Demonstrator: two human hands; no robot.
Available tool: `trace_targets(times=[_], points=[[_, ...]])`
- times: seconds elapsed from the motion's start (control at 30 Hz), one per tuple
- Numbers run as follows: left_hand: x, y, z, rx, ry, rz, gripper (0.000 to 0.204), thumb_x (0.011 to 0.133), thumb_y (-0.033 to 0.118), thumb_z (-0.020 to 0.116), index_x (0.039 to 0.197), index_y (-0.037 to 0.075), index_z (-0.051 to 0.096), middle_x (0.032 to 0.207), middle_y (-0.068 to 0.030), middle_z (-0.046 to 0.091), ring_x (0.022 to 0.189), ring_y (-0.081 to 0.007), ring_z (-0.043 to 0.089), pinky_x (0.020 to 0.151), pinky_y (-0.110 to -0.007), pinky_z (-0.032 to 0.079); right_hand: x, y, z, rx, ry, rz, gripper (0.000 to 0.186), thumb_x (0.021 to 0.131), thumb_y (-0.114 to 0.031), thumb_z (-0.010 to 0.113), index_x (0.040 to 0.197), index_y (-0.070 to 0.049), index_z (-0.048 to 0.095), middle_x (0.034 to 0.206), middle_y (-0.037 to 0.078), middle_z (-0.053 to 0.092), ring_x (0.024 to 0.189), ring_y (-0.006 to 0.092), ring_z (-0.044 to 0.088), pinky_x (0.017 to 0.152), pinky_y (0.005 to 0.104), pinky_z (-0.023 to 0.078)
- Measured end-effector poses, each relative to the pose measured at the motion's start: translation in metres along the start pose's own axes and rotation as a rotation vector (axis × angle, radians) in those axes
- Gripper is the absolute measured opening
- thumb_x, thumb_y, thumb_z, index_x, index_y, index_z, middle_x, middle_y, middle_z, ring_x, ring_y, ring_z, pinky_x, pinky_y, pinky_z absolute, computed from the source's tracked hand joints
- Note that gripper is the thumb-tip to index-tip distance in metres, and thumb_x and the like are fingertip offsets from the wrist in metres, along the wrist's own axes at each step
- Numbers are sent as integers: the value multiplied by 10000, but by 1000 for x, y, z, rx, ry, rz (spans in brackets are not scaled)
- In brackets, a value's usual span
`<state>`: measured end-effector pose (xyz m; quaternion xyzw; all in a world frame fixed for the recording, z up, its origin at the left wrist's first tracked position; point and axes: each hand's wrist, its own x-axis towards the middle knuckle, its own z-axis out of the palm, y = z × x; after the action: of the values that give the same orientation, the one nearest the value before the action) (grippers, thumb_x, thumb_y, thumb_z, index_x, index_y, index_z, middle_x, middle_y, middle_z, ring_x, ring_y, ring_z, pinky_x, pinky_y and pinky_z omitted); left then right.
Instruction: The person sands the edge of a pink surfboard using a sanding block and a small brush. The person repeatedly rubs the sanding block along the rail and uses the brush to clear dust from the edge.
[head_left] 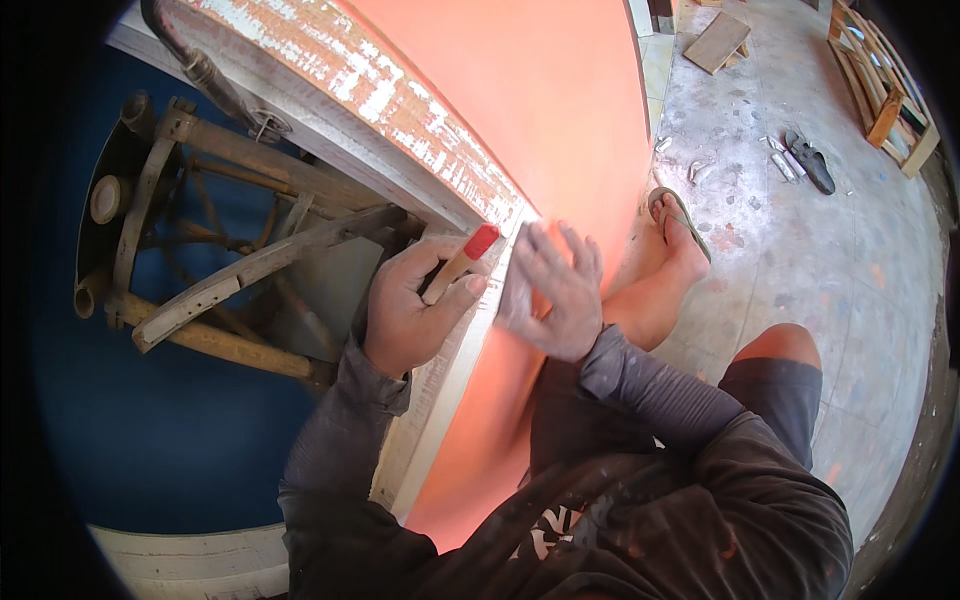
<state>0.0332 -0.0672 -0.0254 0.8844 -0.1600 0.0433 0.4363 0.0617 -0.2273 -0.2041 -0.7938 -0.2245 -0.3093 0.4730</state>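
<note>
My left hand (418, 303) is closed around a wooden handle with a red end (482, 240), which sticks up past the thumb. It rests by the edge of a white frame (435, 405). Just right of it, my right hand (558, 290), slightly blurred, presses a dark grey sheet (514, 285) that looks like sandpaper against the frame's edge. Its fingers point up and forward, partly spread over the sheet. Ahead of both hands runs a board (370, 90) with patchy white paint over orange-brown.
A salmon-coloured wall (520, 80) adjoins the frame. Left lies a blue surface (200, 450) with a bamboo-and-wood structure (225, 345); a dark metal fitting (205, 75) is on the frame. A sandal (810, 162), white scraps (785, 165) and a wooden rack (890, 115) are on the stained floor.
</note>
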Motion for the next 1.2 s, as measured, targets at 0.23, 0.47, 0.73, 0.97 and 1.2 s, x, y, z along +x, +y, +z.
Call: trace_targets(times=[0.23, 0.47, 0.73, 0.97, 1.2], points=[[1, -2, -4, 18, 6, 42, 151, 888, 76, 729, 1011, 3, 677, 915, -94, 693, 844, -172, 652, 798, -311, 511, -22, -37, 4, 97, -80, -142, 795, 739, -594, 773, 1397, -186, 594, 1555, 89, 460, 1417, 381, 366, 1128, 647, 196], [0, -1, -1, 1, -18, 7, 176, 891, 80, 728, 1043, 3, 683, 939, -101, 700, 865, -180, 659, 811, -317, 513, 6, -13, -8, 62, 48, 94, 850, 666, -527, 865, 1371, -125, 612, 1516, 95, 509, 1399, 381, 389, 1118, 619, 228], [-1, -2, 0, -2, -20, 2, 169, 888, 83, 732, 1025, 0, 678, 957, -105, 697, 884, -180, 654, 823, -320, 509, 8, 3, 0, 142, 188, 83, 812, 691, -538, 855, 1341, -110, 626, 1465, 83, 563, 1404, 378, 390, 1124, 606, 226], [0, -1, -3, 29, -7, 28, 157, 892, 87, 724, 1014, 0, 678, 960, -109, 698, 892, -190, 658, 829, -325, 508, -17, -31, 2, 161, -9, -99, 742, 706, -510, 841, 1327, -155, 644, 1456, 18, 578, 1418, 356, 397, 1129, 630, 182], [0, 0, -2, 2, -35, 27, 175, 892, 81, 720, 1042, -2, 684, 960, -111, 698, 889, -179, 656, 833, -320, 508, -28, -49, 6, 292, 5, -6, 975, 649, -590, 865, 1429, -103, 540, 1503, 96, 515, 1414, 372, 389, 1145, 633, 183]])
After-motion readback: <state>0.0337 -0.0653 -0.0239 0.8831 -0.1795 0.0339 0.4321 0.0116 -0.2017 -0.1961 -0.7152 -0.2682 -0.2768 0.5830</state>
